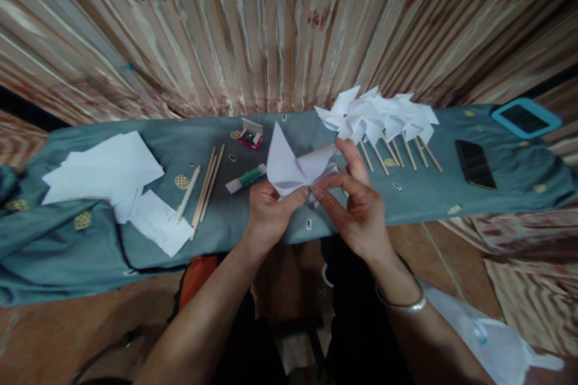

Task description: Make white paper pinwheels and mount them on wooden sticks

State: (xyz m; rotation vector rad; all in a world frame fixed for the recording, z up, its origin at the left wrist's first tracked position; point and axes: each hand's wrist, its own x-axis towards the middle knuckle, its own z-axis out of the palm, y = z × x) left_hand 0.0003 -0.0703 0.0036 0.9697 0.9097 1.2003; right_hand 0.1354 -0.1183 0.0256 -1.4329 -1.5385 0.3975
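Observation:
Both hands hold a white paper pinwheel (298, 168) just above the near edge of the table. My left hand (273, 210) grips its lower left side, thumb pressed near the centre. With thumb and index finger, my right hand (356, 204) pinches close to the middle of the paper; anything small between those fingertips is too small to make out. A pointed blade stands up on the left side of the pinwheel. Behind it lie a green and white glue stick (248, 177) and a small open red box (250, 134) of dark pins.
White paper sheets (103, 165), a note sheet (160, 222), a white pen (187, 192) and wooden sticks (208, 186) lie left. Several finished pinwheels (379, 114) on sticks overlap at back right. A black phone (475, 163) and a blue-framed device (526, 118) are far right on the cloth-covered table (424, 186).

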